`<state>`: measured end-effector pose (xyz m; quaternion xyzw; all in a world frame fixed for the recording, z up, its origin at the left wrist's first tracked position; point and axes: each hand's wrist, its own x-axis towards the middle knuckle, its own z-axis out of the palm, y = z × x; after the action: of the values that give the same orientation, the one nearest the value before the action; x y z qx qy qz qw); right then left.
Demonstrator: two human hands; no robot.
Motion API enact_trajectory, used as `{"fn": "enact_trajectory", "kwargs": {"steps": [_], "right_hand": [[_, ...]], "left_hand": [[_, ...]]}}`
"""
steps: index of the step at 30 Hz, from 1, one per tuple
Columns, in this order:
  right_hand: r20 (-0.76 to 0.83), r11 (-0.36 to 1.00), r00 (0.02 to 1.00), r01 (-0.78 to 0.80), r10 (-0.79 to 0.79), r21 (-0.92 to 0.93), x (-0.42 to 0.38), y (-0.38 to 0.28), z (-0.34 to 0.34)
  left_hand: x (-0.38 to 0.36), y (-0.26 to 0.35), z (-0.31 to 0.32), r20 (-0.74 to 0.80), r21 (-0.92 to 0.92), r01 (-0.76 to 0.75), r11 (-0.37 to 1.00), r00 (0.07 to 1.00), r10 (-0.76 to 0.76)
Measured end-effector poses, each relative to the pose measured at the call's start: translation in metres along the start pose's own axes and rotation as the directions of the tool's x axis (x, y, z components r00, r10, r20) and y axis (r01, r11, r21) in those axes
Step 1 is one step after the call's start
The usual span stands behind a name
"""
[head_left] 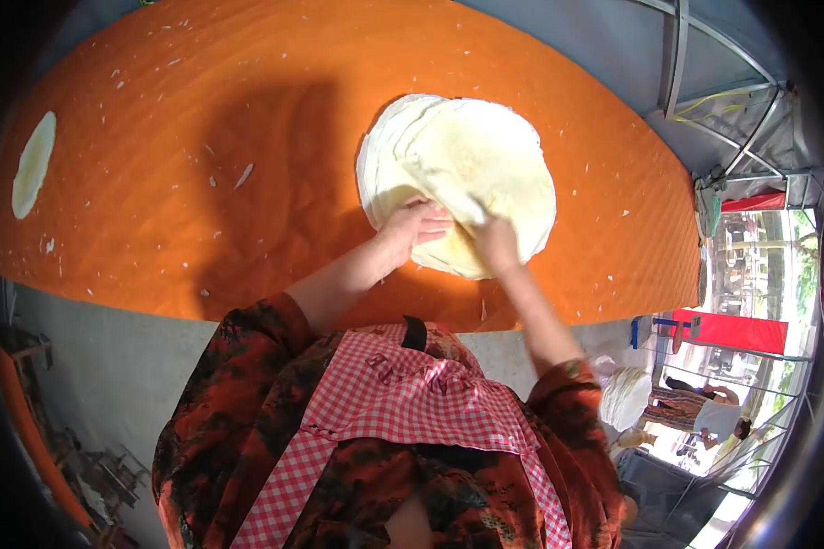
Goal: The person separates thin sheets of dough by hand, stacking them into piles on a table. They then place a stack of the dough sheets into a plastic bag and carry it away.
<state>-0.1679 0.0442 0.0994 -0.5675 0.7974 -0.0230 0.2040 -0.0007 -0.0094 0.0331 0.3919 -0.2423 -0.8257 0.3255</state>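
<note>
A stack of thin, round, pale flatbreads [471, 151] lies on the orange cloth-covered table, its layers slightly offset at the left edge. My left hand [417, 222] rests on the lower left part of the stack, fingers stretched out over the top sheet. My right hand [496, 245] is just to its right, somewhat blurred, with its fingers closed at a raised fold in the top flatbread. The fingertips of that hand are partly hidden.
One more thin flatbread [34, 166] lies at the far left of the orange table [284, 55]. White crumbs and scraps dot the cloth. At the lower right are a white round stack [624, 399] and, farther off, a person [716, 418]. Metal tent poles [677, 55] rise beyond.
</note>
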Motion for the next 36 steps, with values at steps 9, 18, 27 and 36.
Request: {"fn": "enact_trajectory", "kwargs": {"steps": [9,18,27,36], "right_hand": [[-0.394,0.855,0.846,0.130,-0.360,-0.503,0.007,-0.019,-0.187],[-0.469,0.899,0.768,0.392,-0.437,-0.195,0.007,0.003,0.065],[-0.151,0.997,0.987,0.052,-0.059,-0.054,0.034,0.018,-0.049],[-0.117,0.991,0.986,0.108,-0.117,-0.085,0.062,0.000,-0.150]], "left_hand": [[0.025,0.023,-0.048,-0.203,0.629,-0.273,0.728,0.846,0.493],[0.019,0.023,-0.051,-0.216,0.410,-0.075,0.909,0.960,0.177],[0.018,0.013,-0.045,-0.061,0.728,-0.208,0.654,0.930,0.364],[0.015,-0.061,0.057,0.675,0.736,-0.658,-0.160,0.698,0.239]]}}
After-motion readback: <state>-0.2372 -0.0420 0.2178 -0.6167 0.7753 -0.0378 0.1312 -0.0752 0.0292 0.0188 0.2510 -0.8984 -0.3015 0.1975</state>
